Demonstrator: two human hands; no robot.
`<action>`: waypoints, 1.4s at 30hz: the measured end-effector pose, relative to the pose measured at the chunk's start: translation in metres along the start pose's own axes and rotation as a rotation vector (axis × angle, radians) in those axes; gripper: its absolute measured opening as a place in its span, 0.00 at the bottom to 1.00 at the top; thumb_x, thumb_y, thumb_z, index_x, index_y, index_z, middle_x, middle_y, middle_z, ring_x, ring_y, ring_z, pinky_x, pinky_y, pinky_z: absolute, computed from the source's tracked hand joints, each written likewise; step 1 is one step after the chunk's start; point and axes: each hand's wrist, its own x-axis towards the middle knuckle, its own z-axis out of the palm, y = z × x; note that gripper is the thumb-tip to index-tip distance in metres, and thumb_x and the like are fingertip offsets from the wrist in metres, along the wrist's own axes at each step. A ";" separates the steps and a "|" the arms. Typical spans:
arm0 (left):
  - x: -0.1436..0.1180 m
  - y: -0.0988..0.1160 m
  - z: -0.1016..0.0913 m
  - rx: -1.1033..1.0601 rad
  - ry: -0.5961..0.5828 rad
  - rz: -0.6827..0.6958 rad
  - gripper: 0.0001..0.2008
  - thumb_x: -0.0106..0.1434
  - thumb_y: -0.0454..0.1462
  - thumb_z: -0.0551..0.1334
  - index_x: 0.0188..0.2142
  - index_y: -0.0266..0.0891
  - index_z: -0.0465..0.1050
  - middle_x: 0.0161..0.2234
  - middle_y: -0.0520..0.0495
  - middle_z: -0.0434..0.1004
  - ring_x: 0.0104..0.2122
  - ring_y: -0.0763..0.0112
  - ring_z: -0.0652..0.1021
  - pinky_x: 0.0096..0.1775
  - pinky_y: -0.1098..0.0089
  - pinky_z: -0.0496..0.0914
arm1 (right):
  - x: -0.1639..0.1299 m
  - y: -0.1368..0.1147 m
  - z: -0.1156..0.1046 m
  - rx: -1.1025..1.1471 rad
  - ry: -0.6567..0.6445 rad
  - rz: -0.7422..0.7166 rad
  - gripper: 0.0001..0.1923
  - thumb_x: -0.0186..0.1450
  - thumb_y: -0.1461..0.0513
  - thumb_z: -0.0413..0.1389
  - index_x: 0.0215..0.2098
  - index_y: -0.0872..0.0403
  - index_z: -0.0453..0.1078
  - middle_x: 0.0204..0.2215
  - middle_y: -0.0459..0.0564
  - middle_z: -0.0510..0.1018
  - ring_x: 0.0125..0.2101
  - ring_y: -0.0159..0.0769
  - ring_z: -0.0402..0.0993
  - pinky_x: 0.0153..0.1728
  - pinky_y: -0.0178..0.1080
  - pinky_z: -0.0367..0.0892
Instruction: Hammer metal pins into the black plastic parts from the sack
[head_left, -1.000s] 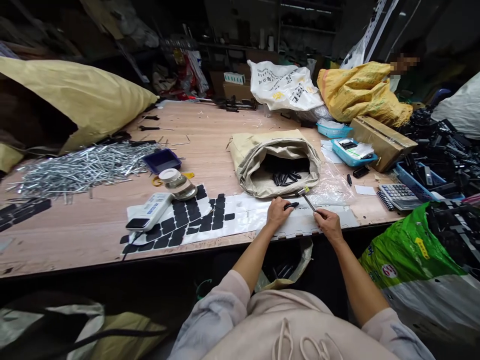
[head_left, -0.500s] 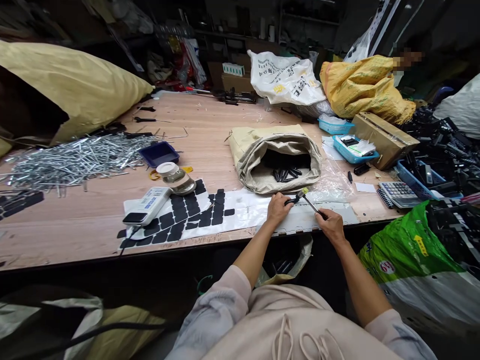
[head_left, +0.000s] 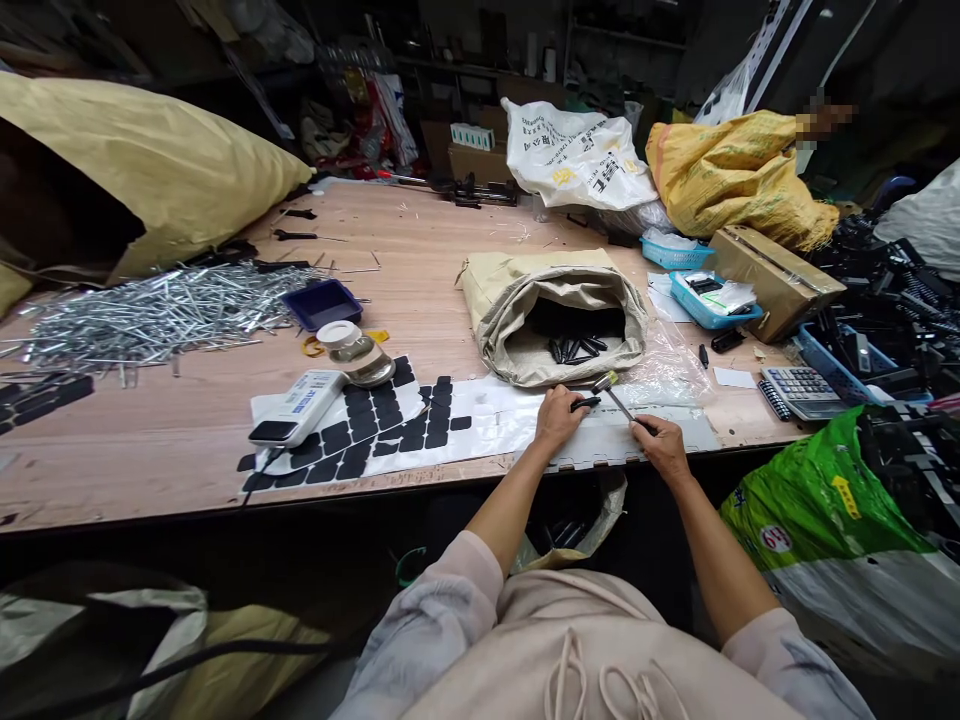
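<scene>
At the table's near edge, the left hand (head_left: 556,418) pinches a small black piece (head_left: 585,404) against the white sheet (head_left: 600,440), while the right hand (head_left: 658,447) grips a small hammer (head_left: 616,398), its head just above that piece; behind them sits an open sack (head_left: 555,310) of black parts

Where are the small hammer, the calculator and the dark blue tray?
small hammer (head_left: 606,384), head view, on its metal head.
calculator (head_left: 801,386), head view, on its keypad.
dark blue tray (head_left: 324,303), head view, on its inner floor.

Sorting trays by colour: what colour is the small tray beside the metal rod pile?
Dark blue tray, clearest in the head view.
</scene>
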 end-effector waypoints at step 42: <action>0.113 -0.011 -0.031 0.155 0.250 -0.337 0.05 0.64 0.37 0.65 0.35 0.36 0.74 0.41 0.38 0.73 0.41 0.58 0.75 0.43 0.62 0.67 | 0.011 -0.001 -0.001 0.383 0.033 0.203 0.16 0.57 0.50 0.62 0.29 0.56 0.75 0.18 0.43 0.72 0.14 0.28 0.64 0.10 0.30 0.58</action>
